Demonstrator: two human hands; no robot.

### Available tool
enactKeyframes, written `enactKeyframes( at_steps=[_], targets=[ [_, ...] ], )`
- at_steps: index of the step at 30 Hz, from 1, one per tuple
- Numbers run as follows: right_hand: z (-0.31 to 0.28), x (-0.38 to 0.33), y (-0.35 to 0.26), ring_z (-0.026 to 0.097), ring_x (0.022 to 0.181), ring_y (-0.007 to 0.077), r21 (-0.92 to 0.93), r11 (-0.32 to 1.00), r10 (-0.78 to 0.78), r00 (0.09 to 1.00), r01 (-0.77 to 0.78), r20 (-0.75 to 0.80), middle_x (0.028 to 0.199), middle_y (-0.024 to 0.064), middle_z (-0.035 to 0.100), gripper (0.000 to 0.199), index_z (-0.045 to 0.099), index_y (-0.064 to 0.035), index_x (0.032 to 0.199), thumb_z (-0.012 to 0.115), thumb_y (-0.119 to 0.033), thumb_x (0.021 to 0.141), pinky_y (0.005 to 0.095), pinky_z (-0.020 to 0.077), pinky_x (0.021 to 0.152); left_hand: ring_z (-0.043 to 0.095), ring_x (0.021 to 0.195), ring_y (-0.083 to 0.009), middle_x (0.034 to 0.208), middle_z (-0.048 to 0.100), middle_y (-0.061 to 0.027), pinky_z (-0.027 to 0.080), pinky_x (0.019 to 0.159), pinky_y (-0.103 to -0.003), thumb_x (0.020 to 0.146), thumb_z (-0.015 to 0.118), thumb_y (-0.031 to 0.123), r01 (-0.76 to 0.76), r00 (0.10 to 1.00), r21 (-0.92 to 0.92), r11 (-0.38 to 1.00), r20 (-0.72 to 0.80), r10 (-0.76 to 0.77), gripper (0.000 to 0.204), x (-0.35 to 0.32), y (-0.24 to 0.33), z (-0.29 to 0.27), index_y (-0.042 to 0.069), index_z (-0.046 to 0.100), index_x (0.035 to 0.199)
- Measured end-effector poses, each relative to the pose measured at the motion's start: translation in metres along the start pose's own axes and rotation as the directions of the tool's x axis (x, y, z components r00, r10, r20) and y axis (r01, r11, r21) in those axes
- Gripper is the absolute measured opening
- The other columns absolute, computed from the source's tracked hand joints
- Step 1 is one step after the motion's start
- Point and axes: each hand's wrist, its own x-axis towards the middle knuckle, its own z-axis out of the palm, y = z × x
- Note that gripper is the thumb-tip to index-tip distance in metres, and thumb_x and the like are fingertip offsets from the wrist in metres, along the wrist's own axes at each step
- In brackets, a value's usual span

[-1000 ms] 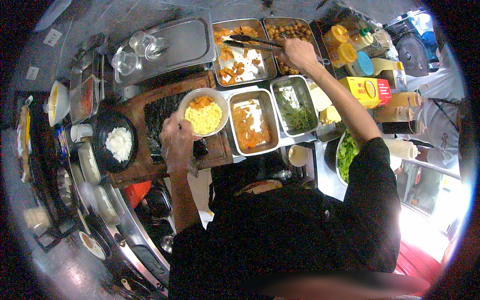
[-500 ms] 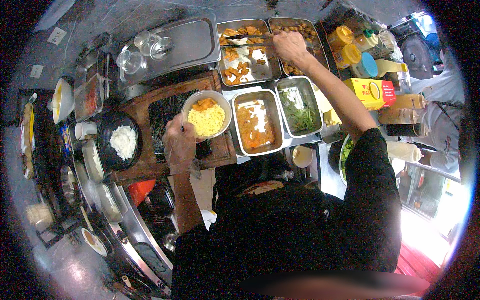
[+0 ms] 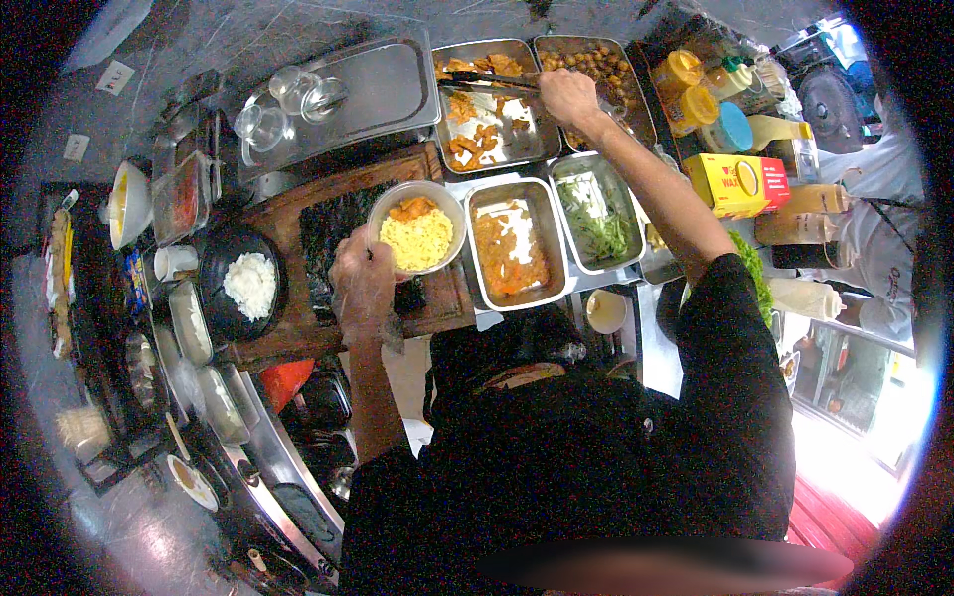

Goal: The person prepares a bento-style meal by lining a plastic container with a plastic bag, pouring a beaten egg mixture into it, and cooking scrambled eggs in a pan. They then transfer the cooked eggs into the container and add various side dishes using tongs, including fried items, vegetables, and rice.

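Observation:
My left hand (image 3: 364,286), in a clear glove, grips the rim of a round steel bowl (image 3: 393,205) holding yellow scrambled egg and an orange piece. The bowl is over a dark seaweed sheet (image 3: 333,226) on a wooden board (image 3: 298,333). My right hand (image 3: 568,97) is stretched to the far trays and holds dark tongs (image 3: 487,81). The tongs point left over a steel tray of orange fried pieces (image 3: 489,124).
Steel trays of brown balls (image 3: 594,62), green vegetables (image 3: 594,214) and orange sauce (image 3: 509,248) lie beside the board. A black bowl of rice (image 3: 243,286) stands left. Yellow bottles (image 3: 686,84) and a yellow box (image 3: 737,184) stand right, where another person's white sleeve (image 3: 889,268) shows.
My right hand with the tongs has shifted left, from the tray of brown balls to over the tray of orange pieces. My left hand and the bowl have stayed put.

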Motion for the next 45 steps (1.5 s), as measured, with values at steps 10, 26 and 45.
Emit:
enactKeyframes(
  at_steps=[10,26,45],
  targets=[
    [-0.008,-0.048,0.042,0.069,0.088,0.0355,-0.042,0.999,0.034,0.999,-0.034,-0.007,0.09,0.0201,0.07,0.021,0.07,-0.0015,0.088,0.064,-0.02,0.081,0.0454,0.0565,0.073,0.063,0.091,-0.0436,0.1,0.062,-0.0287,0.05,0.082,-0.05,0.086,0.048,0.019,0.014,0.999,-0.083,0.996,0.033,-0.011,0.033,0.016,-0.01,0.0,-0.004,0.062,0.105],
    [-0.172,-0.158,-0.024,0.068,0.076,0.0276,-0.104,0.883,-0.466,0.882,0.458,-0.07,0.089,0.011,0.07,0.035,0.07,-0.0127,0.113,0.071,-0.02,0.079,0.0371,0.0539,0.063,0.063,0.089,-0.0431,0.095,0.063,-0.0278,0.05,0.081,-0.049,0.084,0.052,0.016,-0.16,0.987,0.07,0.985,0.011,0.16,0.028,0.039,-0.015,0.009,-0.002,0.064,0.102],
    [-0.175,-0.175,-0.055,0.066,0.076,0.0239,-0.203,0.849,-0.52,0.839,0.488,-0.16,0.08,0.0082,0.063,0.04,0.065,-0.0104,0.112,0.065,-0.015,0.073,0.0354,0.0545,0.059,0.064,0.085,-0.0403,0.093,0.063,-0.0268,0.051,0.075,-0.048,0.086,0.053,0.016,-0.128,0.988,-0.129,0.983,0.071,0.138,0.027,0.029,-0.02,0.018,-0.001,0.064,0.103]
  ],
)
